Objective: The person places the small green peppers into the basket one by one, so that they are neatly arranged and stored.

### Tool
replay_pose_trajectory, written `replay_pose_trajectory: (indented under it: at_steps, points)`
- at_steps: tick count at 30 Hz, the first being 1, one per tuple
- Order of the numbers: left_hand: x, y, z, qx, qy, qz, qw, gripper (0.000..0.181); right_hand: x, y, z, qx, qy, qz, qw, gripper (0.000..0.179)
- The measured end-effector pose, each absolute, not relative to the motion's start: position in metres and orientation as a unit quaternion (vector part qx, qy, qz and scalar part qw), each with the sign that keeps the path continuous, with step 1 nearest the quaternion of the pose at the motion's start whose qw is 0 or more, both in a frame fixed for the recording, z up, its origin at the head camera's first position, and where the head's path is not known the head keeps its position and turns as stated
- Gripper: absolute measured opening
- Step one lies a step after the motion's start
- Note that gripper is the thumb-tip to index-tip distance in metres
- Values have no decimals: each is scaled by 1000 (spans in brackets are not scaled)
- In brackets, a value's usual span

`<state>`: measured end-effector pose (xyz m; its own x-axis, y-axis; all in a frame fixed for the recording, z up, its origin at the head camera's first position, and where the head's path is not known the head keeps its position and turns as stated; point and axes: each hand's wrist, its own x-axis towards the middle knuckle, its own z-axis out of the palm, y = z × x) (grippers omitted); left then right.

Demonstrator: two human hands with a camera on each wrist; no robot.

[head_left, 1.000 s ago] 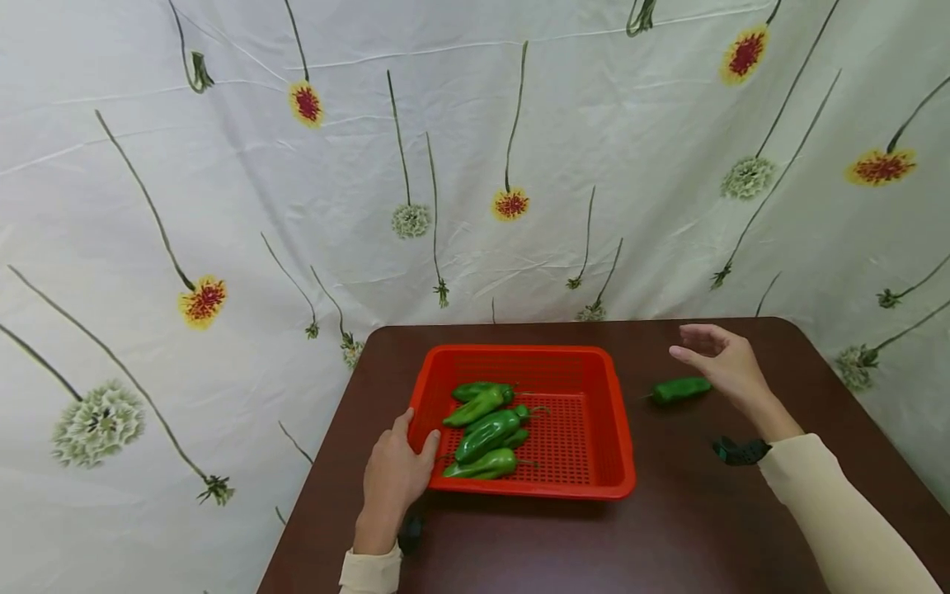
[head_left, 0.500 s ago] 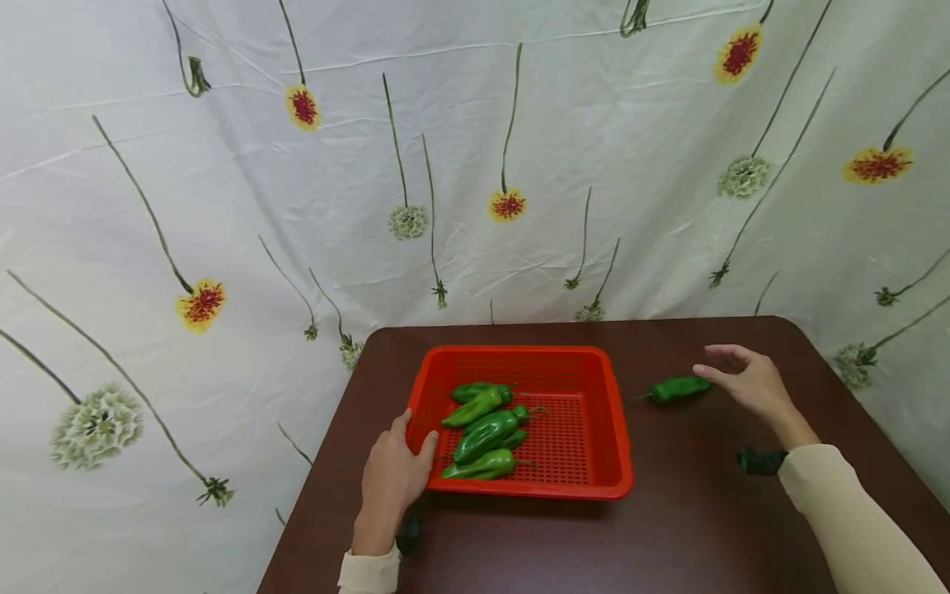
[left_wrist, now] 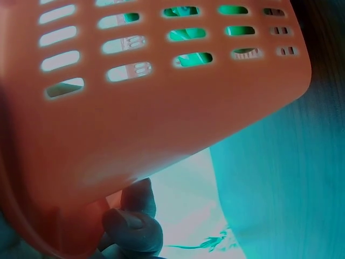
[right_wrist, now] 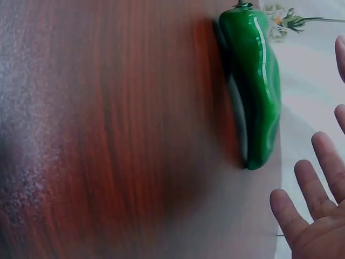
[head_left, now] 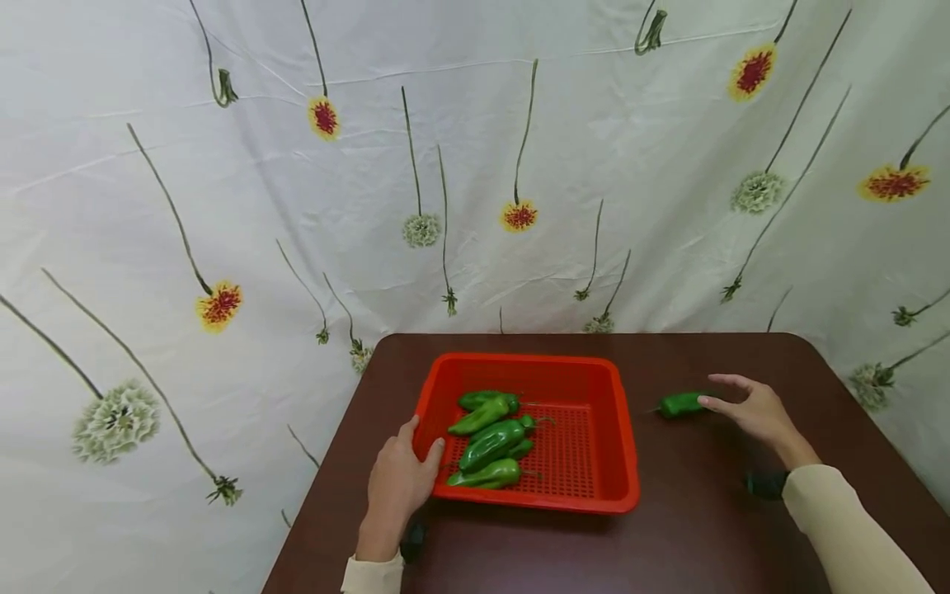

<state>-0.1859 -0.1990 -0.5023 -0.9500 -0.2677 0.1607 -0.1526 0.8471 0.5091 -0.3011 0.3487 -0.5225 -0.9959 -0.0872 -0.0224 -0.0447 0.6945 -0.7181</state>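
My left hand [head_left: 397,478] holds the left side of a red plastic basket [head_left: 623,445], thumb over the rim. In the left wrist view, bent fingers [left_wrist: 135,226] show under the slotted basket wall [left_wrist: 135,129]. Several green peppers [head_left: 496,443] lie together in the basket's left half. My right hand [head_left: 757,412] is held with fingers spread and thumb apart, beside a single green pepper [head_left: 679,404] on the table. From the right wrist, that pepper [right_wrist: 253,86] lies just beyond the loose fingers [right_wrist: 310,189], stem pointing away from them.
The dark brown wooden table [head_left: 549,549] has rounded far corners. Behind it hangs a white cloth [head_left: 475,272] printed with flowers. Dark bands [head_left: 764,484] sit at both wrists.
My right hand has moved rightward and lower, coming to the loose pepper's right end. The head view has tilted slightly. My left hand keeps its place on the basket.
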Motion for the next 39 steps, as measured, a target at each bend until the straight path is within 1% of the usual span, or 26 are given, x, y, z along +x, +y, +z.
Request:
replay_pose_trajectory:
  at_steps: [6,16,22,27,34,39]
  points:
    - [-181,-200,-507,115,-956,-248,106,69,-297,345,-539,-43,921,-383,46,82]
    - [-181,-197,-506,124,-957,-247,92,69,-302,335,-554,-68,933,-350,51,85]
    - [-182,-198,-505,125,-957,-244,96,69,-304,330,-555,-81,936,-341,43,83]
    - [-182,-198,-503,124,-956,-244,101,68,-306,325,-553,-96,939,-329,25,78]
    - [-182,-197,-501,126,-954,-247,110,69,-314,321,-554,-124,945,-302,-12,63]
    - [-183,-196,-501,126,-953,-248,119,69,-317,320,-552,-125,946,-297,-18,60]
